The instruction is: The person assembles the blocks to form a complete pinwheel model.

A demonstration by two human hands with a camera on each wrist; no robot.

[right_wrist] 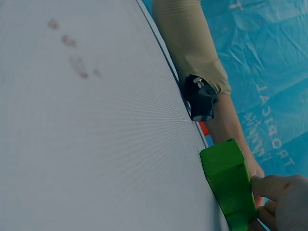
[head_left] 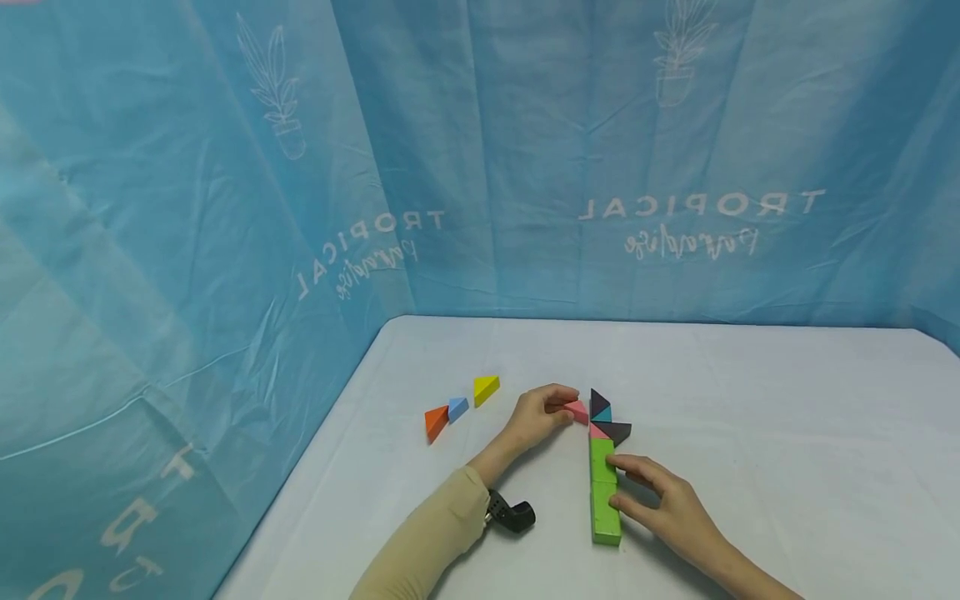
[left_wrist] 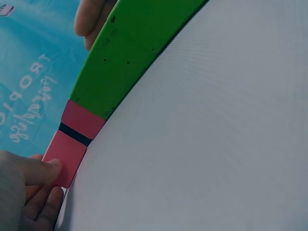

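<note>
My left hand [head_left: 538, 415] pinches a pink triangular block [head_left: 577, 411] between thumb and fingers, beside a small cluster of triangles. That cluster has a black triangle [head_left: 598, 403], a teal triangle [head_left: 603, 414], a second black triangle [head_left: 615, 431] and another pink triangle [head_left: 597, 432]. Two green blocks [head_left: 606, 512] run end to end from the cluster toward me. Against their right side rest the thumb and fingertips of my right hand [head_left: 667, 504]. In the left wrist view, the held pink block [left_wrist: 66, 156] lines up with the green row [left_wrist: 120, 57].
Left of my left hand lie an orange triangle [head_left: 435, 423], a light blue triangle [head_left: 457, 408] and a yellow triangle [head_left: 485, 388]. A black wrist device [head_left: 513, 512] sits by the left sleeve. Blue printed curtains [head_left: 510, 250] stand behind the white table [head_left: 787, 417].
</note>
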